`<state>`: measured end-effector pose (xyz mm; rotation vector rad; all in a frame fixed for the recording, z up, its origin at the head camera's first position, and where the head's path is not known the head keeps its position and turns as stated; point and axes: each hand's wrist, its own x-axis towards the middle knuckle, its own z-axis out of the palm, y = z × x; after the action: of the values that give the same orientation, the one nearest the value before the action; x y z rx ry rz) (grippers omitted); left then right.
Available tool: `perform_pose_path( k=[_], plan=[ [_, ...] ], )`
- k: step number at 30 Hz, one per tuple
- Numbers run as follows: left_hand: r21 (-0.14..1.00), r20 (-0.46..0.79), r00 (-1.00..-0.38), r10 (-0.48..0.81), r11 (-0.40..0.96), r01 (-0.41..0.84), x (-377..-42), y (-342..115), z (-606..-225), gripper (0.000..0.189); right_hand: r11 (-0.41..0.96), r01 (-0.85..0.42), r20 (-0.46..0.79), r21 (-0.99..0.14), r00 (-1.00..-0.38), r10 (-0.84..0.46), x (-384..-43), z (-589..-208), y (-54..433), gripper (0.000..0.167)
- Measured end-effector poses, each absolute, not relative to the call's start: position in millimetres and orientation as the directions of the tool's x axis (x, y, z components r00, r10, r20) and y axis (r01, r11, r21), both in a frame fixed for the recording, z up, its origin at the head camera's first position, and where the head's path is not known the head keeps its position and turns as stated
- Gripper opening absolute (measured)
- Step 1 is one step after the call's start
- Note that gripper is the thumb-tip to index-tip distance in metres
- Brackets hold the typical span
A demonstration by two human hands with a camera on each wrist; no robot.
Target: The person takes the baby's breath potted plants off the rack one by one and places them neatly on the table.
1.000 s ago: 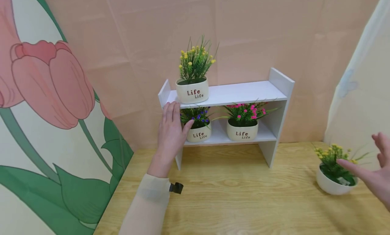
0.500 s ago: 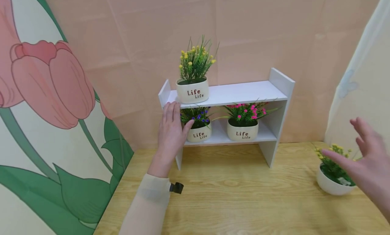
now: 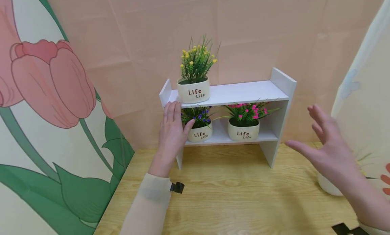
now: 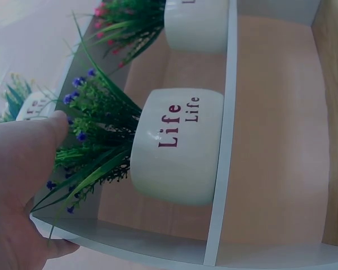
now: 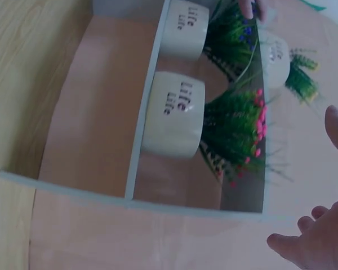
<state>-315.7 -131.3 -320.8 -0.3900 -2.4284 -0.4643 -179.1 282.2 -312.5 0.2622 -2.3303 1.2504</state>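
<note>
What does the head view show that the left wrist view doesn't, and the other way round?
Only the head view shows the right hand, the pot partly hidden behind it, and the tulip mural.

Only the left wrist view shows the left side of the blue-flowered pot, which the left hand covers in the head view.

Both show the white shelf, left hand, wooden table, yellow-flowered pot on top, pink-flowered pot below, and the rest of the blue-flowered pot.
</note>
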Motion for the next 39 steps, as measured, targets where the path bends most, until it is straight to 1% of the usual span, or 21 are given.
perform_pose_path(
  k=[2, 6, 9, 16, 20, 27, 34, 39],
  plan=[
    [0.232, 0.63, -0.76, 0.162, 0.894, 0.383, -315.6, -131.3, -320.7, 0.084, 0.553, -0.421, 0.526, -0.718, -0.85, 0.035, -182.9, -309.1, 272.0, 0.118],
    [0.231, 0.632, -0.758, 0.162, 0.894, 0.384, -315.5, -131.6, -320.8, 0.084, 0.535, -0.543, 0.629, -0.648, -0.777, -0.027, -195.4, -300.9, 251.3, 0.122],
    [0.231, 0.631, -0.759, 0.161, 0.895, 0.382, -315.4, -131.8, -320.9, 0.084, 0.526, -0.593, 0.666, -0.61, -0.743, -0.067, -203.7, -293.2, 237.3, 0.122],
    [0.222, 0.632, -0.757, 0.164, 0.898, 0.379, -315.8, -132.6, -320.8, 0.084, 0.559, -0.55, 0.601, -0.62, -0.791, -0.113, -212.4, -270.6, 208.6, 0.114],
    [0.221, 0.635, -0.754, 0.166, 0.896, 0.384, -316.4, -132.7, -321.0, 0.084, 0.561, -0.552, 0.588, -0.617, -0.797, -0.137, -220.3, -260.8, 194.5, 0.111],
    [0.219, 0.635, -0.754, 0.17, 0.896, 0.387, -316.8, -132.0, -320.8, 0.083, 0.557, -0.579, 0.59, -0.595, -0.785, -0.186, -234.1, -243.0, 172.5, 0.111],
    [0.209, 0.64, -0.748, 0.175, 0.897, 0.389, -316.1, -132.2, -320.4, 0.083, 0.583, -0.564, 0.573, -0.585, -0.796, -0.195, -248.3, -231.0, 156.4, 0.109],
    [0.211, 0.643, -0.745, 0.177, 0.894, 0.395, -315.4, -131.8, -320.2, 0.083, 0.567, -0.566, 0.56, -0.598, -0.802, -0.209, -262.9, -223.5, 147.1, 0.109]
  ],
)
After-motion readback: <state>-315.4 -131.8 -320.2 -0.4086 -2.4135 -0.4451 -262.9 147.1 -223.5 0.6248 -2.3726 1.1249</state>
